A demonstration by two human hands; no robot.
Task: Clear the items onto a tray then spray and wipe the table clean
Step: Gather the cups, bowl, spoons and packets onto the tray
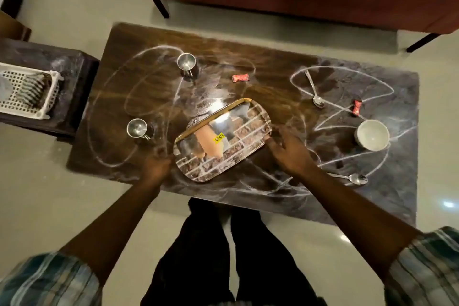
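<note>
We see short plaid sleeves in teal, grey and white on both arms, the left sleeve (pixel 47 278) and the right sleeve (pixel 422 266) each ending above the elbow. Forearms are bare. Dark, loose black trousers (pixel 211 256) cover both legs below.

Dark table (pixel 273 77), scrawled with white chalk-like loops and zigzags, is carrying every item. Brick-patterned tray (pixel 250 129) with rounded corners and a yellow sticker is lying skewed near the front edge, centre. Two steel cups (pixel 186 61) (pixel 136 127) are standing upright on the left part. Two red sweet wrappers (pixel 240 78) (pixel 357 107) are lying apart, one mid-table, one at right. White bowl (pixel 372 133) is sitting upright at right, between two spoons (pixel 313 89) (pixel 350 178).
</note>
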